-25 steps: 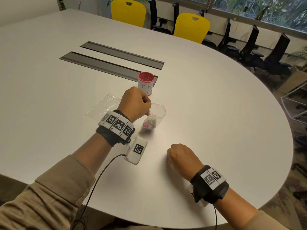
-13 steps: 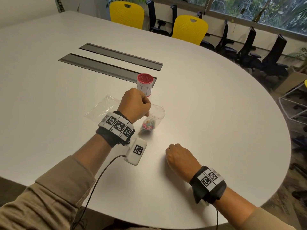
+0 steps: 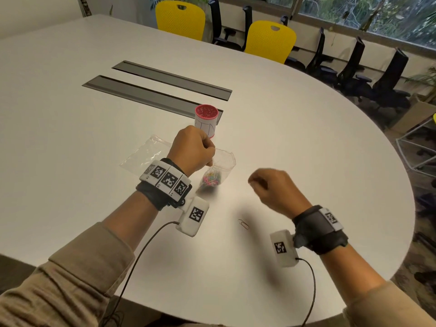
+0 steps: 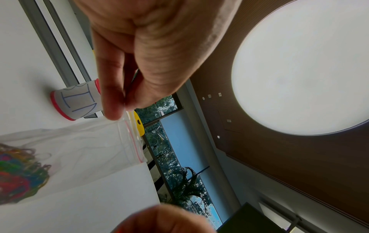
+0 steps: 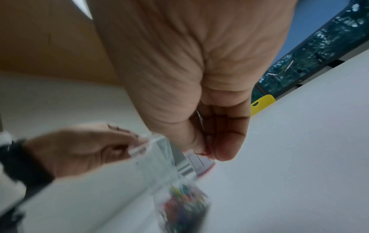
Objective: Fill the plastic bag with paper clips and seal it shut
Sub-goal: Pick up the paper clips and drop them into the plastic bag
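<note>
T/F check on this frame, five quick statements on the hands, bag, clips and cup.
1. The left hand pinches the plastic bag at its rim. True.
2. The bag is empty. False: coloured paper clips lie in its bottom.
3. The right hand rests flat on the table. False: it is raised, fingers curled, pinching a red clip in the right wrist view.
4. One loose clip lies on the table near the right hand. True.
5. The red-rimmed cup lies tipped over. False: it stands upright beyond the left hand.
</note>
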